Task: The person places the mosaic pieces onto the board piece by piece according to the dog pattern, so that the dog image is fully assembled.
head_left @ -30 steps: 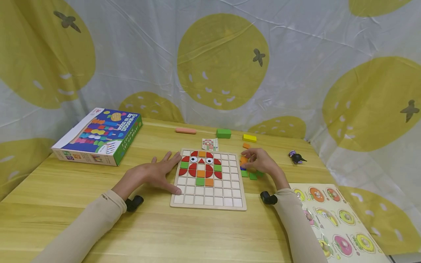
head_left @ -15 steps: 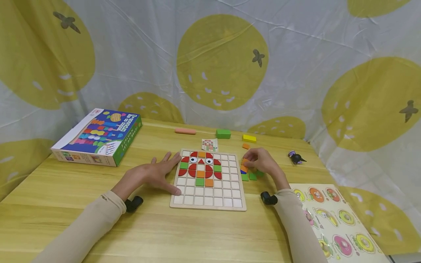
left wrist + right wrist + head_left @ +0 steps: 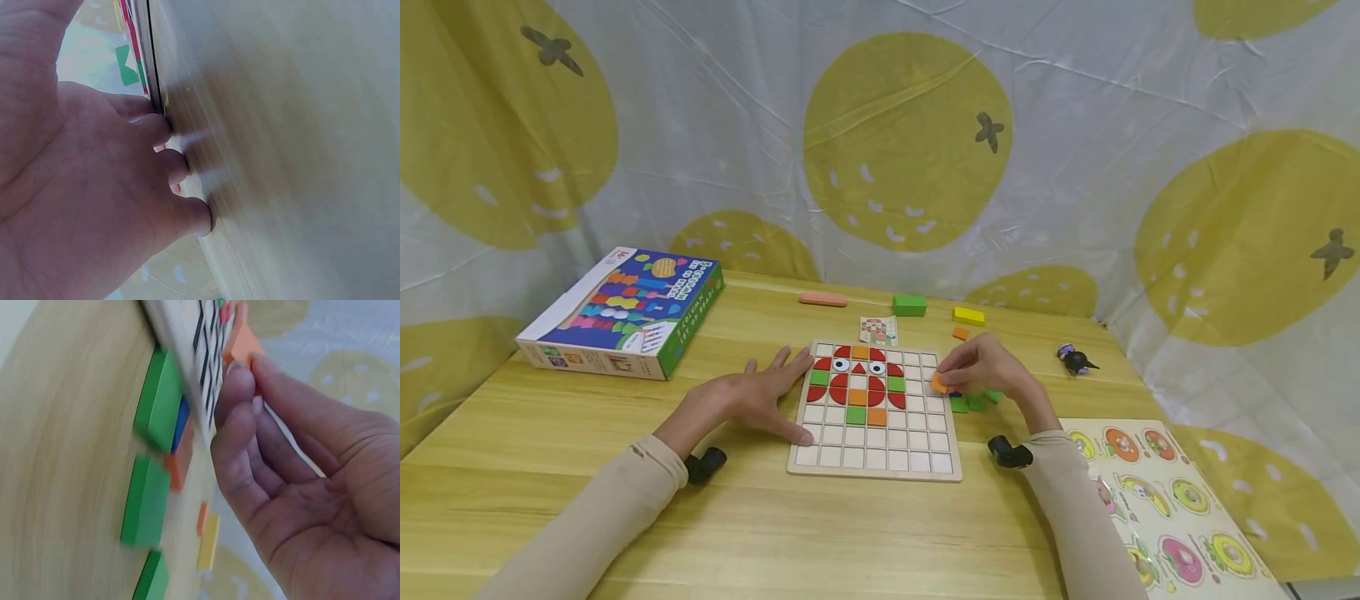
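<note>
Orange tile [image 3: 938, 384] — pinched in right hand [image 3: 992, 371] fingertips — over the board's [image 3: 876, 467] right edge.

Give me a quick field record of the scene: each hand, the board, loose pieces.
left hand: flat on the table, fingers against the puzzle board's left edge
right hand: pinches an orange tile over the board's right edge
puzzle board: upper rows hold red, orange and green pieces; lower rows empty
loose pieces: green tiles beside the board, under the right hand
</note>
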Available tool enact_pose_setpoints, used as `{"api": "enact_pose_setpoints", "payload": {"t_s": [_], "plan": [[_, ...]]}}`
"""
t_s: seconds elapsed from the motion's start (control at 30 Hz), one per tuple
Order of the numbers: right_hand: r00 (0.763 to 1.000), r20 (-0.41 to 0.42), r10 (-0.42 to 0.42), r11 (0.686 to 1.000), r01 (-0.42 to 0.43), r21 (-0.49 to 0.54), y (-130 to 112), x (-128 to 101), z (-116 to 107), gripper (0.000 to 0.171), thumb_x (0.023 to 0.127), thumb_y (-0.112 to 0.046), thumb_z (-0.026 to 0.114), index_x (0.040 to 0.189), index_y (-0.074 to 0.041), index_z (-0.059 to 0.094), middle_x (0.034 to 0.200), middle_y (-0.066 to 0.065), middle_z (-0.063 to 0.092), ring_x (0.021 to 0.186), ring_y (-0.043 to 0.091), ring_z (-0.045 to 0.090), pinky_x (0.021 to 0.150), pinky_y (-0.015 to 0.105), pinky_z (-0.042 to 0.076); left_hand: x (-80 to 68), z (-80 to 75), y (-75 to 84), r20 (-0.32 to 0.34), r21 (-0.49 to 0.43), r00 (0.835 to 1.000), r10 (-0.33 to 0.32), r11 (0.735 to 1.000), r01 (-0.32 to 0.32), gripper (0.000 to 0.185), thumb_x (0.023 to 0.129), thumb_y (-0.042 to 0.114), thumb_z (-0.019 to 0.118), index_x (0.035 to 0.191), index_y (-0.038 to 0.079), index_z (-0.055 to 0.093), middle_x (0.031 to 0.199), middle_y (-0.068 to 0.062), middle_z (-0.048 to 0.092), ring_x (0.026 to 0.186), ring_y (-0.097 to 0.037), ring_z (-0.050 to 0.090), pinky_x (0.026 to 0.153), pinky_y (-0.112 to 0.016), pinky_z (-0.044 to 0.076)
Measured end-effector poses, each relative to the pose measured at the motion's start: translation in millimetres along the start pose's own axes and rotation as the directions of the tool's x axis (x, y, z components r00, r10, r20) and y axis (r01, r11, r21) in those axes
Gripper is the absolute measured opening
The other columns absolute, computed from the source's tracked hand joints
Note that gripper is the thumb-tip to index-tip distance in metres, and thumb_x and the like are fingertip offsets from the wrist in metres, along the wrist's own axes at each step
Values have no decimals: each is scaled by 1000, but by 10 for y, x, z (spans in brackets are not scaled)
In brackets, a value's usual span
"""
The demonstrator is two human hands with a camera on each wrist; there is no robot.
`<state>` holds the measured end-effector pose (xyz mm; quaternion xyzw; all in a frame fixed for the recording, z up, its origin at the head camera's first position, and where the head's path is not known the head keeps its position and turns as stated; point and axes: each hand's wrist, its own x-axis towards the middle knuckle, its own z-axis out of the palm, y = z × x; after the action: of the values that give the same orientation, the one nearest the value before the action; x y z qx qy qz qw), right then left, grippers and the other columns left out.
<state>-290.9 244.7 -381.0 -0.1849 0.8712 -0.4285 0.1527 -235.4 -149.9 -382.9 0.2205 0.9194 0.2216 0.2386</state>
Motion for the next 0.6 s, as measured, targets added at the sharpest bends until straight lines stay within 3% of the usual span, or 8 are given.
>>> {"api": "enact_pose_setpoints", "payload": {"t_s": [0.33,0.6], "plan": [[968,226,-107,994,102,35,-246,87,243,9,95,2,80,103,5,83,91,13,81,75,23,78,74,36,67,-1,3,-4,1,7,1000,2,1000,-2,130,86,64,84,173,4,8,180,-21,0,165,-46,-8,127,-74,-5],[939,322,-119,992,102,68,-348,116,395,7,92,4,82,99,7,81,85,15,80,72,29,79,70,42,68,2,0,-5,1,10,1000,2,1000,-2,130,86,64,84,173,4,8,181,-21,0,165,-46,-9,127,-73,-5]]}}
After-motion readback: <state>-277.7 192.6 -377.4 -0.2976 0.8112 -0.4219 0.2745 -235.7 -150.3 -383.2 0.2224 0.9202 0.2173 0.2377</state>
